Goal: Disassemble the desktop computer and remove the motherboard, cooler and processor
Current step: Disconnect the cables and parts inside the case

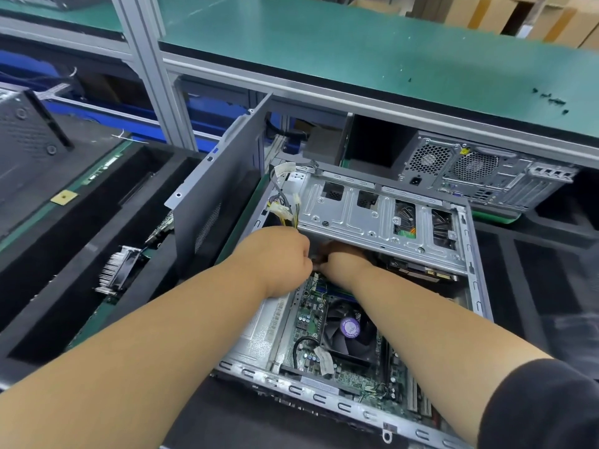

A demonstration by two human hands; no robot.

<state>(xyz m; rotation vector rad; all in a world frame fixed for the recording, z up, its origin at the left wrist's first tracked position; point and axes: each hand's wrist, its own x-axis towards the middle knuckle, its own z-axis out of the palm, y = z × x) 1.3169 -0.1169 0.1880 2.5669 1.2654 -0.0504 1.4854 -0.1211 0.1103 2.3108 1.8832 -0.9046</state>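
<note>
An open desktop case [476,286] lies on its side before me. Inside it the green motherboard [308,322] carries a black cooler fan [348,332] with a purple label. A silver drive cage [366,215] spans the far part of the case. My left hand [278,257] is curled into a fist near a bundle of yellow and black power cables [285,212] at the cage's left edge. My right hand [340,264] reaches under the cage, its fingers hidden there. The two hands meet over the board's far edge; what they hold is hidden.
The grey side panel [220,189] stands upright left of the case. Another desktop tower [479,173] lies at the back right. A removed heatsink [120,270] and circuit boards rest in black foam trays at left. A green shelf [356,50] overhangs the far side.
</note>
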